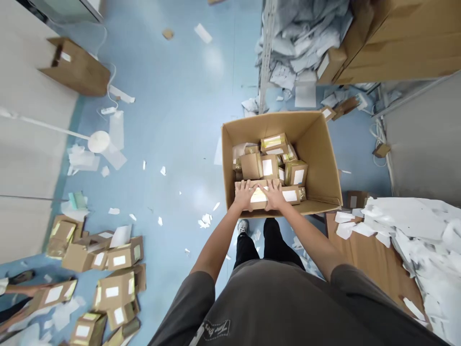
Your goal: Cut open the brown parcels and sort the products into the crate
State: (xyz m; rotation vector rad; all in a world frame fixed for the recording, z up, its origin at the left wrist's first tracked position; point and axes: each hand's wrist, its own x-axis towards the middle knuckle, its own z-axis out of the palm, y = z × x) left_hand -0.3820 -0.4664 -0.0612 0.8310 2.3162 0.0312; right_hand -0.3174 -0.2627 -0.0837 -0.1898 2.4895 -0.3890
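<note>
A large open cardboard carton [322, 163] stands in front of my legs, with several small taped parcels inside. My left hand [244, 195] and my right hand [274, 194] both grip one long cardboard box [259, 196] along the carton's near side. The fingers reach over its far edge, and the thumbs point toward each other across its white label. Beside my right hand lies another labelled parcel [290, 195]. Just beyond the hands sit a plain brown box [251, 166] and a labelled box [269, 166]. The undersides of the held box are hidden.
Grey mailing bags [302, 43] fill a rack at the back right. A wooden table [378, 269] with white bags is to my right. Several parcels [115, 290] lie on the floor at left, where another person's hand holds a box [54, 294]. Paper scraps dot the floor.
</note>
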